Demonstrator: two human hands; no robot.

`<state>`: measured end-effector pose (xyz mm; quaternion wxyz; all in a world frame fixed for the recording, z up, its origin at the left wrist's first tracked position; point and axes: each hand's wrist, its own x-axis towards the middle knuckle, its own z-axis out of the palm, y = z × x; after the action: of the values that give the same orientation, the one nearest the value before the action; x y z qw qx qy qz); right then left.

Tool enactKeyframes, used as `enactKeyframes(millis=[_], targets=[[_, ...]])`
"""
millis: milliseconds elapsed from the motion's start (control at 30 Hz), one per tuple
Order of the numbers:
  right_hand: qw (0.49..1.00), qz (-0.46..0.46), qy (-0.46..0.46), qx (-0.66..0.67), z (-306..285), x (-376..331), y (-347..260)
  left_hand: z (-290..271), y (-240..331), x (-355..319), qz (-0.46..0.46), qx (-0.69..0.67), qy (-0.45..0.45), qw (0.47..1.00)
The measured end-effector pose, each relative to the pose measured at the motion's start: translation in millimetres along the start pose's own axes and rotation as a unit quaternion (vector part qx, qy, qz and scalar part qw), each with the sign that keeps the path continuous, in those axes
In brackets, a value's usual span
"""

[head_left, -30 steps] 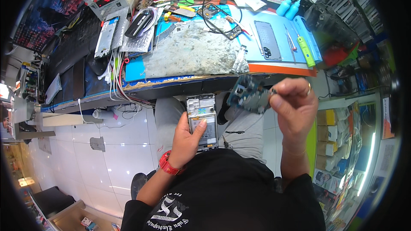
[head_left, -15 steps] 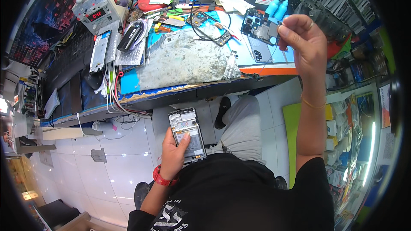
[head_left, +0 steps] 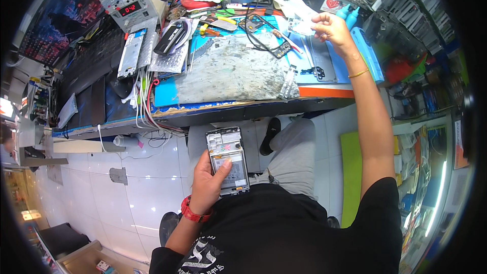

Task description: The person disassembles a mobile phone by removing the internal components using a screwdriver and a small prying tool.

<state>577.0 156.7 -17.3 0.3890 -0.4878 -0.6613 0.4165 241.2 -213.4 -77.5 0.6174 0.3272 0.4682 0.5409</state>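
My left hand (head_left: 205,182) holds an opened phone (head_left: 228,158) over my lap, its thumb across the inside. The battery and inner parts face up. Out over the right side of the bench, my right hand (head_left: 332,33) is closed in a pinch on a phone circuit board (head_left: 300,26). Glare washes the board out, so its details are hard to read. Below that hand, a grey phone back cover (head_left: 325,61) with dark camera rings lies on the bench.
A stained grey work mat (head_left: 233,66) covers the bench middle. Behind it lie a looped black cable (head_left: 248,28) and assorted tools. At left stand a power supply (head_left: 133,7) and another phone frame (head_left: 133,53). Two blue bottles (head_left: 349,16) stand beyond my right hand.
My right hand has moved farther out over the bench, and the board has gone from its dark face to a bright, glaring look. My left hand keeps the phone in place.
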Motion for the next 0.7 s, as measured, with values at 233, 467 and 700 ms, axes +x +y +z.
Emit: enactKeyframes(millis=[233, 467, 700], targets=[[0.999, 0.048, -0.004, -0.024, 11.6, 13.5, 15.5, -1.1, 7.4, -3.4, -0.011, 0.007, -0.002, 1.0], [0.996, 0.085, -0.002, -0.041, 14.0, 19.1, 17.1, 1.4, 14.1, -4.9, -0.014, 0.02, -0.008, 1.0], [0.991, 0.107, 0.017, -0.079, 12.0, 16.8, 25.5, 3.6, 18.7, -8.1, -0.039, 0.033, -0.007, 0.999]])
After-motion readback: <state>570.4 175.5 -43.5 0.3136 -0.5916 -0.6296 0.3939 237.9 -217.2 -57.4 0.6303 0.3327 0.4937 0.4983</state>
